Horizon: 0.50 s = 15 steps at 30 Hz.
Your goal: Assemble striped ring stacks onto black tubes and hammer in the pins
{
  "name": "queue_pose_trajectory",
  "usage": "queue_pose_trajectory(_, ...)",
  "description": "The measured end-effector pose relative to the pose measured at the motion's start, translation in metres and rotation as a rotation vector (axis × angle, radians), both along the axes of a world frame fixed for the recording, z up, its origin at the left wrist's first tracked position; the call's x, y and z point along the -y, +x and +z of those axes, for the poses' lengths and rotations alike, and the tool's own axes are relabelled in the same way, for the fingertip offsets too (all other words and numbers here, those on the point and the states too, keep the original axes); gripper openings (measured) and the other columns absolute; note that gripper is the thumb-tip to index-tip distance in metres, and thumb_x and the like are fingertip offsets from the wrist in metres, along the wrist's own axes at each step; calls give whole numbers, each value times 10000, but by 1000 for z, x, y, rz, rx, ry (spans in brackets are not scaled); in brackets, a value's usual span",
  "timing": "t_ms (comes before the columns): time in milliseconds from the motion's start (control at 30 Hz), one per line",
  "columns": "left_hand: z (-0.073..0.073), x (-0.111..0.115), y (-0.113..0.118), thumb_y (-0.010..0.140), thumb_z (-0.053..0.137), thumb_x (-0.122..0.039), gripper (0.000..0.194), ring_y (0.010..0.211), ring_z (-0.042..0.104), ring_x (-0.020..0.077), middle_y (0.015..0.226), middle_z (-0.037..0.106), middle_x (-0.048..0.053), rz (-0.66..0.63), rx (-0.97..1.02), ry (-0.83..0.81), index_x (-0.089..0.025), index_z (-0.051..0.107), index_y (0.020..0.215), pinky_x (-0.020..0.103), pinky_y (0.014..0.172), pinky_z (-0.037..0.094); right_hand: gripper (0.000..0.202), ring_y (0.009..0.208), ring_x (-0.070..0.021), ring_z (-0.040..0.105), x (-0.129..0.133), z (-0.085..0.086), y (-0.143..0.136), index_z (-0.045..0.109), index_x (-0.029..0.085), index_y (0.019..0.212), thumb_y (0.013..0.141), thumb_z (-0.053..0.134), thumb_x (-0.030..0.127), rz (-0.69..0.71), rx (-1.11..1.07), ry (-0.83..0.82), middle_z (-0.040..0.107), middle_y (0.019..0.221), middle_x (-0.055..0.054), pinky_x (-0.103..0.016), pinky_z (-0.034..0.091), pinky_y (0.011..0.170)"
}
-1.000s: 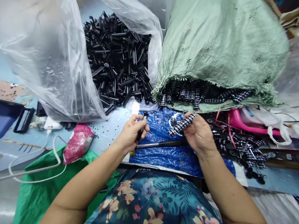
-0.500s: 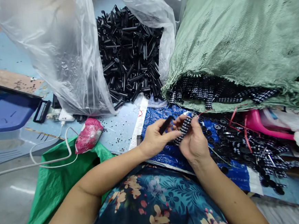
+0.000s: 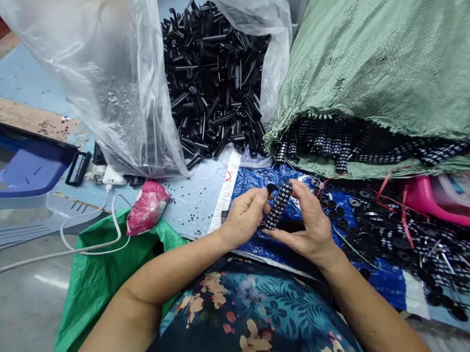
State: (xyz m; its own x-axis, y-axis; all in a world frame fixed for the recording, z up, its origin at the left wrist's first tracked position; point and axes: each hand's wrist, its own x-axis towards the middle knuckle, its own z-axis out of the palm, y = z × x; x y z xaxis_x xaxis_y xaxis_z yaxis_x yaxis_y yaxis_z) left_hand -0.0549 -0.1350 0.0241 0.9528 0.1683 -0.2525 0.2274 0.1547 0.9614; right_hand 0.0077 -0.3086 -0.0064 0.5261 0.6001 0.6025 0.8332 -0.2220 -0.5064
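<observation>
a green sack lies on the right, checkered strips spilling from its mouth. a clear bag on the left holds a heap of black tubes. below them a blue tarp covers the floor. over the tarp, the right hand pinches a checkered strip between thumb and fingers, tilted upright. the left hand, touching it, pinches a black tube at the strip's top.
</observation>
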Motion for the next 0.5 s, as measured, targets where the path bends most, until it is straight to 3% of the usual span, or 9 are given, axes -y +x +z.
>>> queue_pose_trajectory(100, 0, 7, -1, 1000, 391, -597, 499, 599, 426, 96, 704, 512, -10, 67, 42, 66, -168, 551, 801, 254, 573, 367, 1031, 1368, -329, 533, -2, 5, -6, 271, 161, 1595, 771, 831, 427, -18, 78, 3, 491, 1517, -188, -485, 532, 1103)
queue_pose_trajectory(200, 2, 12, -1, 962, 521, -558, 416, 702, 467, 114, 757, 539, -3, 66, 107, 70, -163, 598, 857, 258, 669, 413, 1008, 1340, -313, 560, -3, 6, -13, 289, 155, 1589, 779, 829, 414, -85, 176, 2, 507, 1494, -192, -454, 548, 1089)
queue_pose_trajectory(333, 3, 7, 1, 850, 694, -520, 399, 738, 528, 118, 833, 626, 13, 25, 88, -82, -152, 658, 1001, 267, 716, 457, 1007, 1318, -327, 573, -3, 1, -17, 300, 126, 1583, 784, 816, 456, -176, 274, -57, 539, 1445, -213, -458, 546, 1087)
queue_pose_trajectory(500, -4, -3, 3, 821, 736, -485, 369, 725, 586, 124, 815, 666, 29, -63, -14, -93, -139, 687, 939, 273, 701, 483, 998, 1289, -336, 588, -4, 0, -20, 290, 121, 1584, 802, 791, 487, -203, 281, -180, 573, 1393, -228, -460, 561, 1047)
